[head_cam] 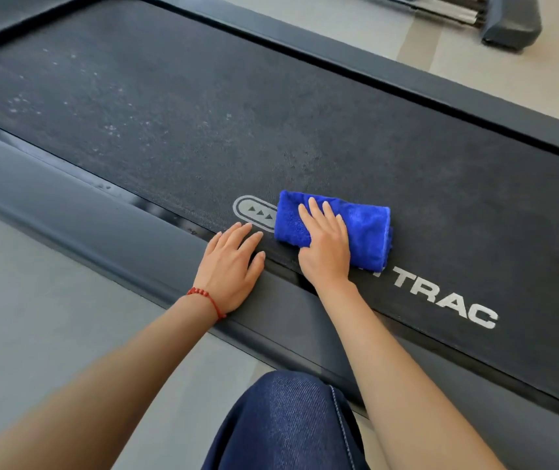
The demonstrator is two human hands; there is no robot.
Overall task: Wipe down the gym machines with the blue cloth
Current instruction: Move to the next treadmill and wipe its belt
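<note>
- Grey gym floor (51, 334), with a dark treadmill deck running diagonally across the head view.
- Black textured treadmill belt (203, 106) fills most of the frame; pale specks and smears on its upper left part.
- White lettering "TRAC" (447, 303) printed on the belt near the lower right; a white oval logo with small triangles (254, 212) sits just left of the cloth.
- Folded bright blue microfibre cloth (363, 225) lies flat on the belt, near its closer edge, partly covering the oval logo's right end.
- Right hand (324, 245) lies palm-down on the cloth's left half, fingers straight and pressing it onto the belt, not curled round it.
- Left hand (232, 266) is flat and spread, holding nothing, resting on the dark grey side rail (84, 228) with fingertips reaching the belt edge.
- Red beaded bracelet (208, 298) on the left wrist.
- Knee in dark blue denim (288, 425) at the bottom centre.
- Grey base of another machine with chrome bars (508, 25) at top right, well apart on the floor.
</note>
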